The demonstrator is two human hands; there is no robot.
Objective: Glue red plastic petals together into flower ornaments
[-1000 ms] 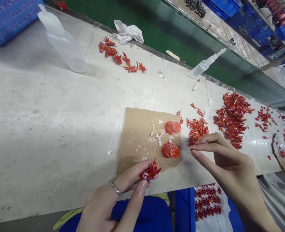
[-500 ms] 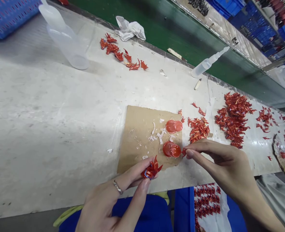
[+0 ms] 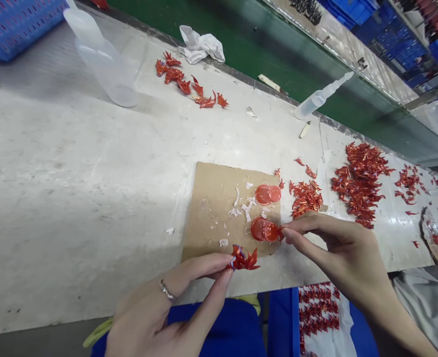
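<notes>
Between the thumb and forefinger of my left hand is a spiky red plastic piece with blue markings, held over the near edge of a cardboard sheet. My right hand pinches a small red part, mostly covered by the fingertips. That part is at the right rim of the nearer red cup, which lies on the cardboard; whether they touch I cannot tell. A second red cup lies just behind it. White scraps are scattered beside the cups.
Piles of small red parts and larger red pieces cover the right of the bench. More red pieces lie at the back. Plastic bottles stand left and right. Below the edge, a blue bin holds rows of red pieces.
My left hand has turned the spiky red piece so its points face right, and moved it slightly right. My right hand stays by the nearer cup, its small part slightly closer to the rim.
</notes>
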